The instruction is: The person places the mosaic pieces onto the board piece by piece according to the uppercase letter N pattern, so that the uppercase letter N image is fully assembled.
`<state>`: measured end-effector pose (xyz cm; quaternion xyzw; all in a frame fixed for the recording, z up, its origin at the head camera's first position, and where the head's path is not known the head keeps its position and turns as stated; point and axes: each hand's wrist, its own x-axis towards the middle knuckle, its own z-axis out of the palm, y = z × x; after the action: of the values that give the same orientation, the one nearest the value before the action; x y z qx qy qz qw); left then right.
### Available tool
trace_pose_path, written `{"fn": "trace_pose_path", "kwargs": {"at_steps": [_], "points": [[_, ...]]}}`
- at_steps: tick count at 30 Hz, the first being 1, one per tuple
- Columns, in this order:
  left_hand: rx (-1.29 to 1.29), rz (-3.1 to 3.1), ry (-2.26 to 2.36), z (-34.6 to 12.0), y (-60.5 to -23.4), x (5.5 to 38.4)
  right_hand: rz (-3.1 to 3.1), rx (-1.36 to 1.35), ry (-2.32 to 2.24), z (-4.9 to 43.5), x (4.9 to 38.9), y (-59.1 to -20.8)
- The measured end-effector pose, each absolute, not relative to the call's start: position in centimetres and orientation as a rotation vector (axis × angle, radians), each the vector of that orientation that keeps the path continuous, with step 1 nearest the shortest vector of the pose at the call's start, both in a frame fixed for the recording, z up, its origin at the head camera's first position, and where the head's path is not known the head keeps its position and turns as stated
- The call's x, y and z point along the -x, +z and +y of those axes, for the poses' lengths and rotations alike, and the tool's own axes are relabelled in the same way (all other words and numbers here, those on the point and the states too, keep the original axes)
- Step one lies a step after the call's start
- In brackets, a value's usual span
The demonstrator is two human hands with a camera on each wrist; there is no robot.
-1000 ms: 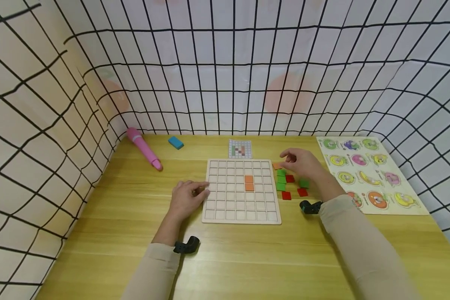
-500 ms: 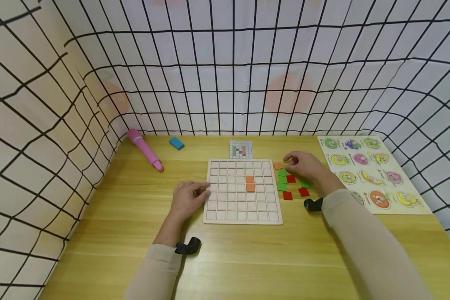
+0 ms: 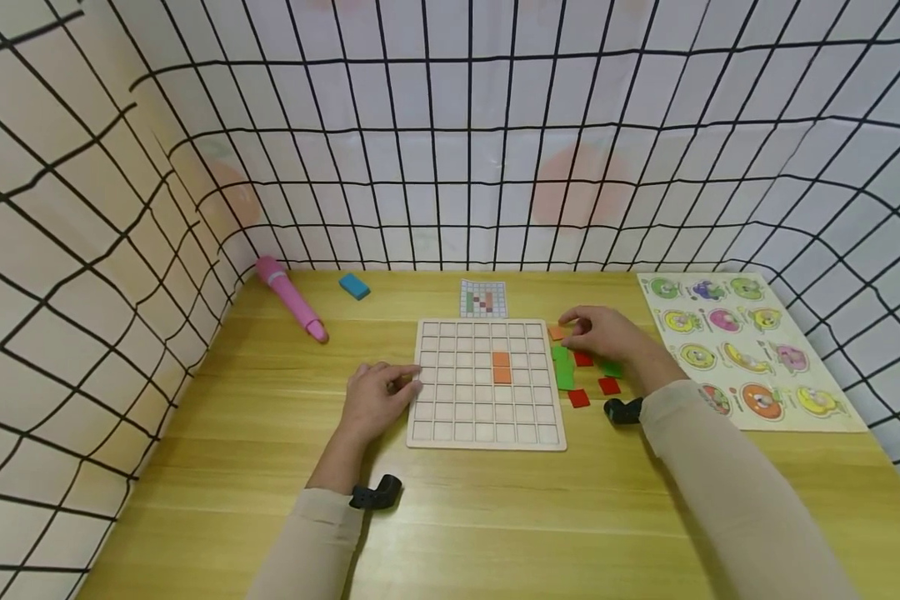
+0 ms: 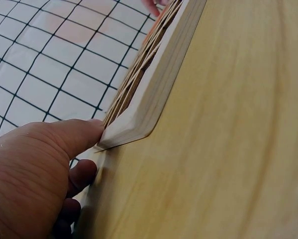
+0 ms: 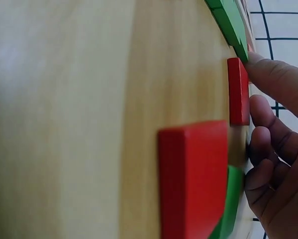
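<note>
A pale wooden grid board (image 3: pixel 453 417) lies on the table with two orange square tiles (image 3: pixel 501 375) set in its cells. My left hand (image 3: pixel 371 400) rests at the board's left side, thumb and index fingertips at its edge; in the left wrist view the thumb (image 4: pixel 74 135) touches the board near a corner. Beyond the right edge, my right hand (image 3: pixel 607 335) reaches over loose tiles, fingers loosely bent. Its thumb (image 5: pixel 275 77) is at the end of a row of green tiles (image 5: pixel 229 22), and its index fingertip is just past a loose orange tile (image 3: pixel 556 332).
Red tiles (image 3: pixel 578 398) and another green tile (image 3: pixel 612 368) lie near the right hand. Behind the board is a small pattern card (image 3: pixel 483 298). A fruit-picture sheet (image 3: pixel 742 354) lies right; a pink microphone-shaped thing (image 3: pixel 292 298) and blue block (image 3: pixel 354 287) lie back left.
My right hand has shifted slightly left, its thumb lower onto the green tiles. Those green tiles and the nearest red one have slid a little toward me. My left hand has stayed put.
</note>
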<state>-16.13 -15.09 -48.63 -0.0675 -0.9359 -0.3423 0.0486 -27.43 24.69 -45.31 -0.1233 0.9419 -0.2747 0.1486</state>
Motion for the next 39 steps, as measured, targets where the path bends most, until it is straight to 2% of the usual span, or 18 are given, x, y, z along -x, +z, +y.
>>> {"fn": "trace_pose_path", "kwargs": {"at_steps": [39], "points": [[0.208,-2.856,-1.023,-15.04,-48.58,16.16,2.736,0.322,-0.793,24.49,26.67,-44.83]]}}
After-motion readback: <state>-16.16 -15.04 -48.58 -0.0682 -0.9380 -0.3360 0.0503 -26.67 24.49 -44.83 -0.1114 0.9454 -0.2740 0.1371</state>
